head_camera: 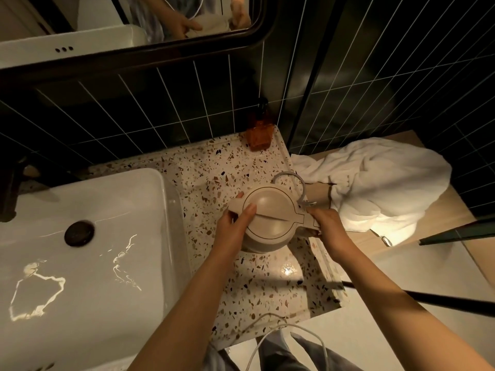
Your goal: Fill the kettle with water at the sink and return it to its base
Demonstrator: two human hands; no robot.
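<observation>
A beige kettle (270, 210) with its lid closed stands on the speckled terrazzo counter (214, 167), just right of the white sink (88, 210). My left hand (235, 223) wraps the kettle's left side, thumb resting on the lid near the spout. My right hand (325, 223) grips the kettle's handle on the right. A grey cord (292, 175) loops behind the kettle. The base is hidden under the kettle, if it is there. A dark faucet (10, 188) stands at the sink's far left edge.
An amber soap bottle (258, 132) stands at the counter's back corner. A white towel (375, 188) lies heaped on a wooden shelf (442, 223) to the right. Dark tiled wall and a mirror (134, 17) rise behind. A white cable (267, 336) hangs near my body.
</observation>
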